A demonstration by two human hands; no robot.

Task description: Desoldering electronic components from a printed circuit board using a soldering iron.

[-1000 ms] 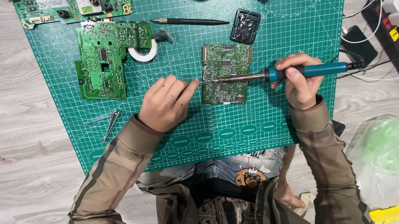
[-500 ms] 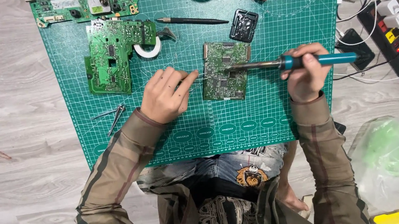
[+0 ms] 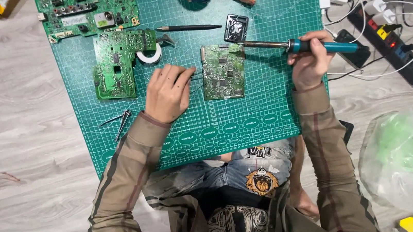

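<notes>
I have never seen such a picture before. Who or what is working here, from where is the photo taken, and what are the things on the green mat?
A camera worn on the person's head looks down. There is no machine, only two bare hands. The right hand holds a soldering iron with a blue handle, its tip near a small black holder. The left hand rests on the green cutting mat, holding thin solder wire beside a small circuit board. Two other circuit boards, a tape roll and tweezers lie around. A power strip lies on the floor.
</notes>
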